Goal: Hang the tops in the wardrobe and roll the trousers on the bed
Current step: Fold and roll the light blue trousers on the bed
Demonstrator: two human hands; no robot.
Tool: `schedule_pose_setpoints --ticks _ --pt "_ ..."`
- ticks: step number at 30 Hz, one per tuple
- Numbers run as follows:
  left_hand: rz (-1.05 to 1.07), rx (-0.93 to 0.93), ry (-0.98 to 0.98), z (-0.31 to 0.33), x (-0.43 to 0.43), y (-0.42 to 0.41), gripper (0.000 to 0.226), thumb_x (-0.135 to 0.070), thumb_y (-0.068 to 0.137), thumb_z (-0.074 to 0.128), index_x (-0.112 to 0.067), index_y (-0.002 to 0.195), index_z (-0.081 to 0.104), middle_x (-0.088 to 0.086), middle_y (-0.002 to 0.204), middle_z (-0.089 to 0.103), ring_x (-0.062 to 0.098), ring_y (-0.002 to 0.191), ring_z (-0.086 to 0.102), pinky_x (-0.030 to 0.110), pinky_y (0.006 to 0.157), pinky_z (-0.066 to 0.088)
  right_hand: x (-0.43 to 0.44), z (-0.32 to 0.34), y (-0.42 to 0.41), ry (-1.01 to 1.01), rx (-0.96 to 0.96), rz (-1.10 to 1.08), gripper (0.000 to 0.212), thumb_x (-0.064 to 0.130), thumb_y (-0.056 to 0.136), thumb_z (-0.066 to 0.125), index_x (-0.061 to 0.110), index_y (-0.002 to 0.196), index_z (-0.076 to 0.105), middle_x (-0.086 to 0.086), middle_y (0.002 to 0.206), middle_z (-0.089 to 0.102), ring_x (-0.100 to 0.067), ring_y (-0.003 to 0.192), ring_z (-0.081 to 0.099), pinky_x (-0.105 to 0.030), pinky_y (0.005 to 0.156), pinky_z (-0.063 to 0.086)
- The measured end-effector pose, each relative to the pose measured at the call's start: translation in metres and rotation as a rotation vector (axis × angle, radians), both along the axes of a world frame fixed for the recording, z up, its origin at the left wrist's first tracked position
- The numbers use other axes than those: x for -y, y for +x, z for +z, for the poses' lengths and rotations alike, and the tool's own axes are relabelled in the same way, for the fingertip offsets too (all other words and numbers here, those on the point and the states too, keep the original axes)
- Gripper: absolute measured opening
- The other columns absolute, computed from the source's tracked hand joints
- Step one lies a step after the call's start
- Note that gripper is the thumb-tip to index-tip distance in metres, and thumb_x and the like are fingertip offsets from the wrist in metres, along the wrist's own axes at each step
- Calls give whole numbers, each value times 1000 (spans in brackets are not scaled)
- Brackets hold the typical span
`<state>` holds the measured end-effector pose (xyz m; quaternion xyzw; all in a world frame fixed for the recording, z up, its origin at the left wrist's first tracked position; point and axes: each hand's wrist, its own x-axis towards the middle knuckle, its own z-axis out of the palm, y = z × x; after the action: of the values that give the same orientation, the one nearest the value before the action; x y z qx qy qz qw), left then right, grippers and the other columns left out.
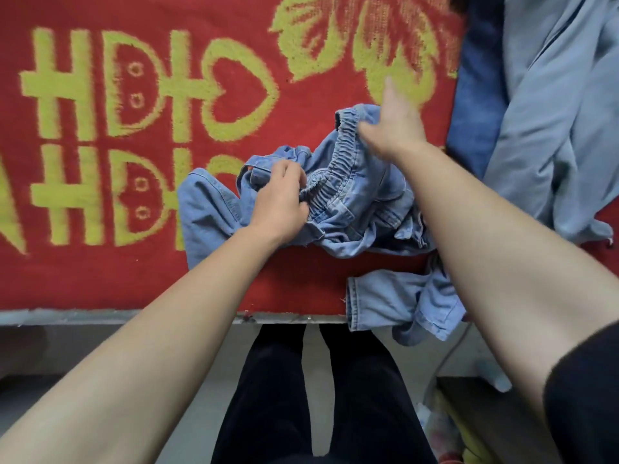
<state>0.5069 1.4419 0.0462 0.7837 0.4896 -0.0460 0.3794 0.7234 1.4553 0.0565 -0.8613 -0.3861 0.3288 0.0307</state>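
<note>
Crumpled light blue denim trousers (355, 202) with an elastic waistband lie on the red bed cover (100, 279). One leg hangs over the front edge of the bed. My left hand (279, 202) grips the gathered waistband at its near end, fingers curled into the cloth. My right hand (393, 123) is on the far end of the waistband, its thumb curled onto the fabric and a finger stretched out past it; it is blurred.
A pale blue-grey garment (552, 128) lies heaped at the right of the bed, over a darker blue cloth (475, 95). The cover bears large yellow-green patterns. My black-clad legs (318, 396) stand against the bed edge. Clutter sits on the floor at lower right.
</note>
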Motion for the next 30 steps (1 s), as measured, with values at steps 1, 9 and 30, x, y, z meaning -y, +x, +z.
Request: schedule_pose_setpoints --ticks 1,9,30 --pt "-16 6 7 3 4 -5 32 3 79 55 -7 109 49 12 118 46 36 88 52 46 74 39 2 0 -2 -99 -50 57 88 20 90 59 15 159 4 -20 144 48 -36 129 49 -40 99 43" --pt "-182 -29 52 66 33 -36 32 7 76 45 -12 102 43 11 94 52 38 91 51 50 76 40 34 57 -50 -407 -270 144 71 85 65 52 26 103 67 -8 110 66 -32 93 66 -46 85 57" --pt "-106 -359 1305 538 -32 -107 33 -39 81 72 -13 96 60 13 80 57 38 69 63 38 49 42 30 521 -12 553 73 58 43 47 62 66 8 78 68 -8 77 70 -28 76 71 -32 70 58"
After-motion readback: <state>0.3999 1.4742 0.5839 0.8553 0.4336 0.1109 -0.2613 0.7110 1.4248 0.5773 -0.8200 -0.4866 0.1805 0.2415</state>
